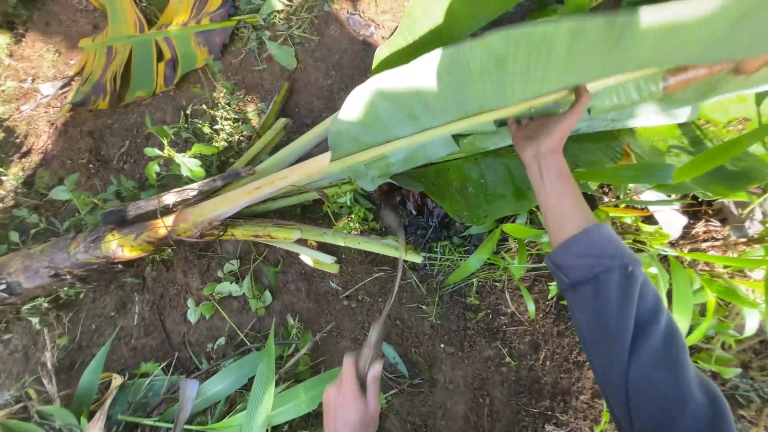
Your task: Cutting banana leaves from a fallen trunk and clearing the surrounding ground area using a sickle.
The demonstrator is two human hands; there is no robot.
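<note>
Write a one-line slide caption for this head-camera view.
Right hand lifts a banana leaf by its midrib while the left hand grips a curved blade above bare soil.

Your right hand (548, 128) grips the pale midrib of a big green banana leaf (512, 64), lifting it. Below the leaf, your left hand (350, 400) holds a blurred curved blade (392, 264), its tip near the cut stalks (264, 200) on the dark soil (448, 352).

Yellow-streaked fallen leaf (152, 48) at far upper left — dark bare soil (480, 352), scattered small weeds (180, 160) between.
</note>
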